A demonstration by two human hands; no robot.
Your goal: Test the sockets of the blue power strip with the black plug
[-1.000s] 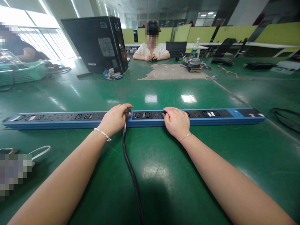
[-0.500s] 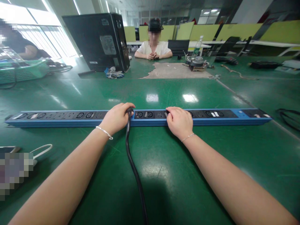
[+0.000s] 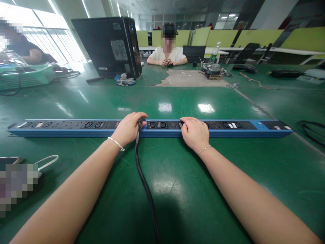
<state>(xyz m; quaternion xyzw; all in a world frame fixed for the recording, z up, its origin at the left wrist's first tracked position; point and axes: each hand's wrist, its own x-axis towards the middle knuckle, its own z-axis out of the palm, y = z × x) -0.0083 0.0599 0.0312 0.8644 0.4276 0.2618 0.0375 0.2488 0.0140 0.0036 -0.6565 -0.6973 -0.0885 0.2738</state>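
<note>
A long blue power strip with a black socket face lies across the green table. My left hand is closed around the black power plug at the strip's middle; the hand partly hides it, so how deep the plug sits cannot be seen. From the plug a thick black cable runs down toward the bottom edge. To the right, my right hand is closed over the strip, fingers curled across its socket face. Sockets under both hands are hidden.
A black computer tower and gloves stand behind the strip. Across the table sits a person; another is at far left. A green basket, a blurred object with a white cord and a black cable lie around.
The view has shifted slightly. Both hands keep their places on the plug and the strip, with no clear movement of either.
</note>
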